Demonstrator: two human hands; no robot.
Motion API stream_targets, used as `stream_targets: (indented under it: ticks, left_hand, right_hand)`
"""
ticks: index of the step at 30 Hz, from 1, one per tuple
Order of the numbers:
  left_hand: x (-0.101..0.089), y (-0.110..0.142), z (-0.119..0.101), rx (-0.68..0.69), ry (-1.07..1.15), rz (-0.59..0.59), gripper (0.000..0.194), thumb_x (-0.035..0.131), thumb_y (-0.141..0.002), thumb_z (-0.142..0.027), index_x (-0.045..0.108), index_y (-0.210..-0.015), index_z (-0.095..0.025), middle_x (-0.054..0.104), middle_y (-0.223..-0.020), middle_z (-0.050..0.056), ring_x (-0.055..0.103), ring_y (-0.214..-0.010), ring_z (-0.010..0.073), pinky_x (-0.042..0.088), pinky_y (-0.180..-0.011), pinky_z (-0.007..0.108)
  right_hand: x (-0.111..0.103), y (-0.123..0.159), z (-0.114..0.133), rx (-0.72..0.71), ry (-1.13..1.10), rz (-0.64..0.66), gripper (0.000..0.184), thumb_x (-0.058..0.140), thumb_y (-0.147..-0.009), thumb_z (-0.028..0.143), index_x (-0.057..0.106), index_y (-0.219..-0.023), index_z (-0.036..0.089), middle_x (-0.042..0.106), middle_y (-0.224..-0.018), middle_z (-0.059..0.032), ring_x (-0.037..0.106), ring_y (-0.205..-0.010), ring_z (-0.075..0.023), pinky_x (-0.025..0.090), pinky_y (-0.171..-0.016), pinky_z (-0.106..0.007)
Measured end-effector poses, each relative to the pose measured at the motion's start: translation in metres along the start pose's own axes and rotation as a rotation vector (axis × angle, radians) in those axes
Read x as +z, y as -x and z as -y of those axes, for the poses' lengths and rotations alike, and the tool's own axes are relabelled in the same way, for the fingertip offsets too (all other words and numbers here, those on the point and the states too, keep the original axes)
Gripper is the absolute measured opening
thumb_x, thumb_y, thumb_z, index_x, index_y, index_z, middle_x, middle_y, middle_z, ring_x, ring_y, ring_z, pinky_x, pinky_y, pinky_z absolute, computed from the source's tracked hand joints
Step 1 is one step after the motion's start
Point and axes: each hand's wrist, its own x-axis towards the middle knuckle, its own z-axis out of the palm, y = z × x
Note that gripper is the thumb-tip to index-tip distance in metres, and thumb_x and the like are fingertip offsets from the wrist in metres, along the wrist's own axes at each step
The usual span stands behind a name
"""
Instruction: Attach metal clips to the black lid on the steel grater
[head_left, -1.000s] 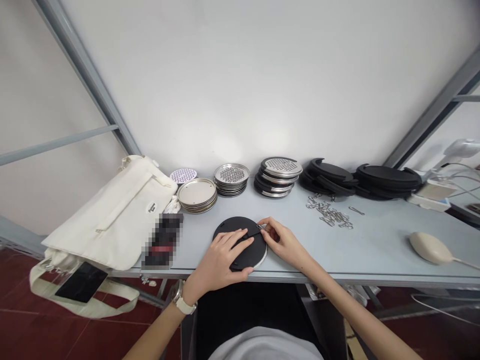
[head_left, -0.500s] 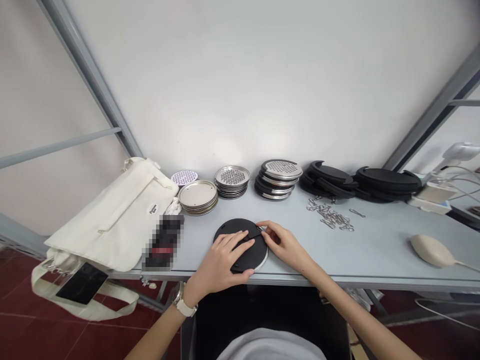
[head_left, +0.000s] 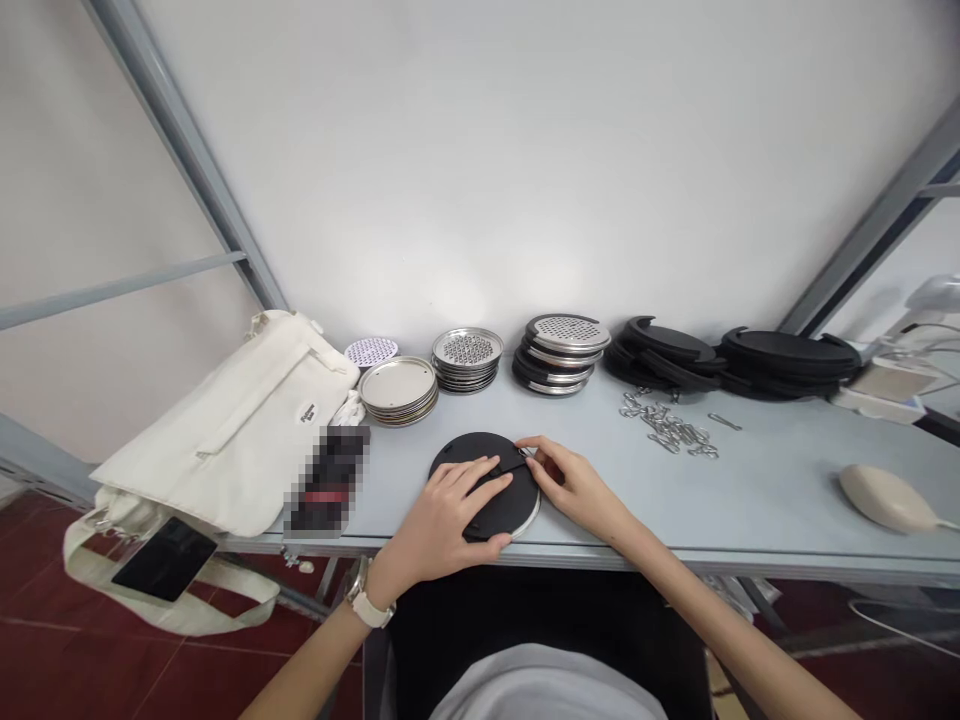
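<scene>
Left hand [head_left: 454, 515] braces black disc [head_left: 516, 508] near table edge; right hand [head_left: 574, 488] at its right rim.
Left fingers spread flat, pressing, not gripping. Right thumb and index pinched nearly together on small metal clip [head_left: 524, 453], far-right side of disc; right hand nearer, coming from the right, clip's long axis unclear. Loose clips [head_left: 671, 430] beyond, grater stack [head_left: 566, 335] behind.

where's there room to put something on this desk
Widest bare patch: between the right hand and beige mouse, in front of the clips. A smaller one separates the black disc from the grater stacks. Crowded: along the wall, and left around the bag.
</scene>
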Motion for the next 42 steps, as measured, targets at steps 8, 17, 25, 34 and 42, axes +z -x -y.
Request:
stream_targets:
  ticks: [8,17,25,34,42]
  left_hand:
    - [0.0011,0.0004,0.0011,-0.001,-0.020,0.015,0.060,0.058,-0.083,-0.038,0.041,-0.138,-0.025,0.036,-0.147,0.004,0.036,-0.131,0.0248,0.032,-0.106,0.040]
    - [0.0003,0.0001,0.0006,0.003,-0.009,0.011,0.059,0.057,-0.084,-0.039,0.042,-0.138,-0.025,0.036,-0.147,0.006,0.037,-0.130,0.0257,0.033,-0.105,0.041]
    - [0.0007,0.0005,0.0004,0.006,-0.009,0.008,0.058,0.058,-0.083,-0.037,0.042,-0.138,-0.025,0.038,-0.146,0.006,0.038,-0.130,0.0259,0.034,-0.105,0.042]
    - [0.0002,-0.0001,0.0003,0.017,-0.012,-0.005,0.059,0.058,-0.083,-0.037,0.041,-0.139,-0.025,0.038,-0.146,0.006,0.039,-0.130,0.0267,0.035,-0.104,0.042]
    - [0.0002,0.0003,0.0002,0.012,0.001,0.000,0.058,0.057,-0.084,-0.037,0.041,-0.139,-0.026,0.038,-0.146,0.006,0.038,-0.130,0.0269,0.034,-0.104,0.043]
  right_hand:
    - [0.0007,-0.0003,-0.0018,0.009,-0.020,0.003,0.022,0.039,-0.094,0.031,0.050,-0.109,0.020,0.044,-0.064,0.0051,0.044,-0.056,-0.0125,0.037,-0.056,-0.024]
    - [0.0015,0.0002,-0.0038,-0.007,-0.027,-0.014,0.021,0.037,-0.095,0.031,0.049,-0.110,0.021,0.044,-0.063,0.0053,0.046,-0.057,-0.0133,0.036,-0.058,-0.024]
    - [0.0017,-0.0006,-0.0056,-0.015,-0.029,-0.023,0.019,0.038,-0.095,0.029,0.049,-0.108,0.021,0.043,-0.062,0.0059,0.045,-0.056,-0.0131,0.035,-0.058,-0.024]
    - [0.0032,0.0012,-0.0067,0.001,-0.058,-0.073,0.017,0.039,-0.095,0.031,0.046,-0.109,0.022,0.042,-0.063,0.0065,0.045,-0.057,-0.0132,0.036,-0.059,-0.025]
    - [0.0039,-0.0006,-0.0086,0.014,-0.088,-0.108,0.018,0.042,-0.094,0.035,0.045,-0.105,0.022,0.046,-0.065,0.0052,0.046,-0.059,-0.0139,0.039,-0.060,-0.025]
